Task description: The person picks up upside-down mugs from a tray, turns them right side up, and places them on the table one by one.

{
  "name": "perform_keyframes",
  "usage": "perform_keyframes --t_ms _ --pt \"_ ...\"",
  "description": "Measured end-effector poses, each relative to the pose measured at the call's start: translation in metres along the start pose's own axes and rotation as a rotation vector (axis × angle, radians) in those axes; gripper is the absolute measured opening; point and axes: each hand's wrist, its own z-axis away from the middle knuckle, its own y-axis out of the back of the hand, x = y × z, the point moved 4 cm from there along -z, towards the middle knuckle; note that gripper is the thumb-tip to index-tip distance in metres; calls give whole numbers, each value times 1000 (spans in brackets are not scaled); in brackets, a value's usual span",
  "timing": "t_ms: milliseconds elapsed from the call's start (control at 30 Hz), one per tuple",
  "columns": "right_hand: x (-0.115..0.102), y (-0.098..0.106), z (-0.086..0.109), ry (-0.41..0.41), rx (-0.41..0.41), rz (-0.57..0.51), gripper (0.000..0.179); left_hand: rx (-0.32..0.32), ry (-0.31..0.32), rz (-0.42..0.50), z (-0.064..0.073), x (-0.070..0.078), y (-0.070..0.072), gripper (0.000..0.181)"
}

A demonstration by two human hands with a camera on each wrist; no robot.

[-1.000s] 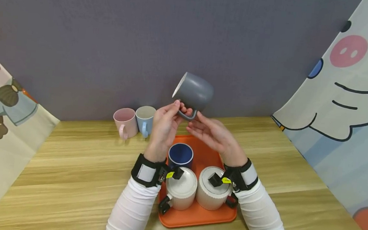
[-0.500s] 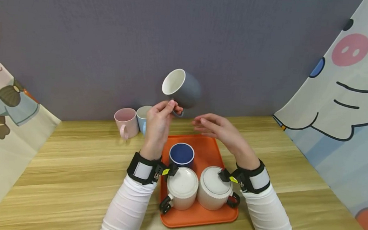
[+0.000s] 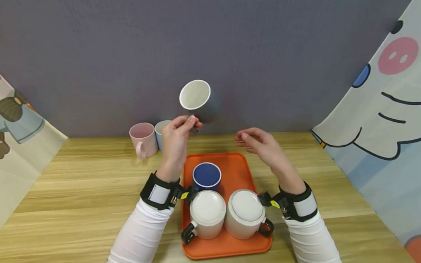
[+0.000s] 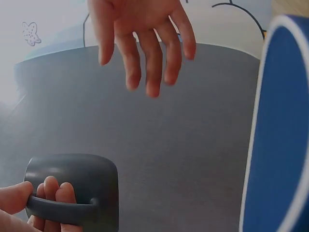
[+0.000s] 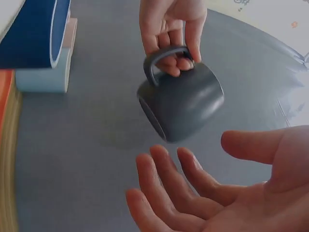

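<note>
My left hand [image 3: 176, 139] grips a dark grey mug [image 5: 186, 104] by its handle and holds it in the air above the back of the table. Several fingers pass through the handle loop, seen in the left wrist view. Tilted on its side, the mug shows its white inside [image 3: 195, 94] to the head view. My right hand [image 3: 262, 146] is raised to the right, apart from the mug, its fingers loosely bent around nothing. Below the hands, an orange tray [image 3: 242, 169] bears a dark blue cup [image 3: 207, 175] and two white mugs [image 3: 207, 211] with black handles, bases up.
A pink mug [image 3: 143, 139] stands upright at the back left of the wooden table [image 3: 84, 188]. Beside it is a pale blue mug [image 3: 159, 136], partly behind my left hand. A grey panel [image 3: 128, 54] rises at the back, with printed cloths at both sides.
My right hand has come off the mug and moved right. My left hand has carried the mug a little left and turned its mouth more towards the head camera.
</note>
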Motion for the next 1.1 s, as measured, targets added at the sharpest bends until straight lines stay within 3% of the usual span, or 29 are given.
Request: perform_keyframes --t_ms 267,667,867,1100 --pt "17 10 1 -71 77 157 43 15 0 -38 -3 -5 11 20" --pt "51 16 -7 -83 168 386 46 70 39 -96 -7 -10 30 7" --pt "57 17 -6 -83 212 429 42 89 46 -163 -9 -13 38 20" --pt "65 19 -3 -52 290 502 37 99 74 -185 -10 -19 44 21"
